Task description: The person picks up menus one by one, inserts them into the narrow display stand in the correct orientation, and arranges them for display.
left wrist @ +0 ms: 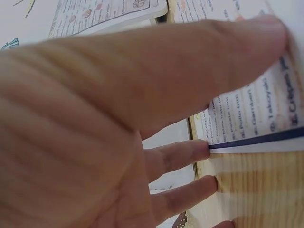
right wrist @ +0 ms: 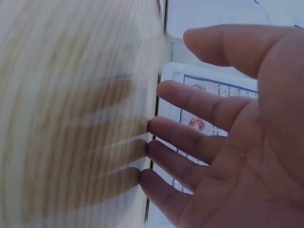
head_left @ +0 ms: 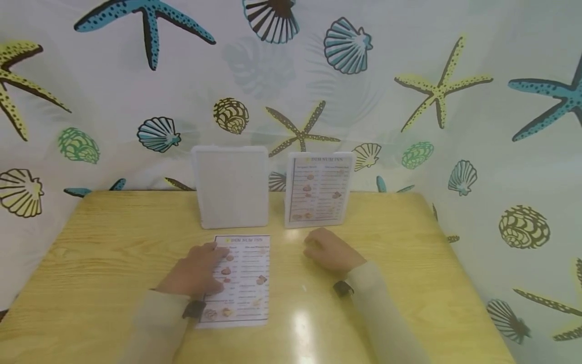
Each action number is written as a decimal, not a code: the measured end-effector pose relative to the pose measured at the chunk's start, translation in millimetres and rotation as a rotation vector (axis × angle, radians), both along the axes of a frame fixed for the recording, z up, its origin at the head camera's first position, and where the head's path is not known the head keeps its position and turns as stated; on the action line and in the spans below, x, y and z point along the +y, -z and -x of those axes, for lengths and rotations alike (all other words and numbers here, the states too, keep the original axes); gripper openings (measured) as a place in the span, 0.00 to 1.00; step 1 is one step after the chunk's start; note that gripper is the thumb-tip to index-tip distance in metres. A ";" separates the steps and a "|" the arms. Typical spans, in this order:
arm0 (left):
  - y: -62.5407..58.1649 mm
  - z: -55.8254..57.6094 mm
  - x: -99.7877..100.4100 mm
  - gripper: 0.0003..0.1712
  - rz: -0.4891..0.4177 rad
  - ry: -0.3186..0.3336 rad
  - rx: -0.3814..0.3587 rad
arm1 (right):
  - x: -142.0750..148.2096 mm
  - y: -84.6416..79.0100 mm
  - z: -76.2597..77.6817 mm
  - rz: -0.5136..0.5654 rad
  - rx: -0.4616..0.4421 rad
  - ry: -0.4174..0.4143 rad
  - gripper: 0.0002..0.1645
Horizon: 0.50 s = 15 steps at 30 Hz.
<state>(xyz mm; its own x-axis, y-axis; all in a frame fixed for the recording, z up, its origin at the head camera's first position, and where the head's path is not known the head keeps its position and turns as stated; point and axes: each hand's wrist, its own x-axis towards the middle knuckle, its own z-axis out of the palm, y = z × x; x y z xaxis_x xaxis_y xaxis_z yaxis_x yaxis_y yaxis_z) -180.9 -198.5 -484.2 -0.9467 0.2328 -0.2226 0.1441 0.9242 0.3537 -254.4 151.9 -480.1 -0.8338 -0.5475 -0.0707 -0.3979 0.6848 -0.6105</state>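
Touching the left side of a printed menu (head_left: 247,298), flat on a wood-grain tabletop (head_left: 436,273), with left hand (head_left: 193,270) spread, gripping nothing; resting right hand (head_left: 334,251), loose and empty, before a blank white panel (head_left: 234,187) and a propped menu (head_left: 318,189), against seashell-print curtain (head_left: 377,25).

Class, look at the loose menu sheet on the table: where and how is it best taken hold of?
Probably by the right edge of the menu sheet, coming from the right: that edge is uncovered, while the left hand covers part of the left edge. The sheet lies flat and looks thin, so the right hand might lift that edge slightly, then pinch it.
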 end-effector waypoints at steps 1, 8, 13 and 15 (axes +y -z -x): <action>0.0 -0.3 1.2 0.47 0.000 -0.005 -0.001 | 0.0 0.8 0.2 0.000 0.004 -0.002 0.18; 3.0 -1.4 10.8 0.46 -0.009 -0.011 0.034 | -0.4 5.7 2.5 -0.037 0.039 -0.022 0.19; 5.3 -1.4 19.3 0.46 -0.016 -0.010 0.051 | 0.0 9.4 3.5 -0.053 0.053 -0.022 0.20; 5.5 -1.9 22.4 0.46 -0.016 -0.003 0.063 | -0.2 9.3 2.7 -0.048 0.052 -0.019 0.20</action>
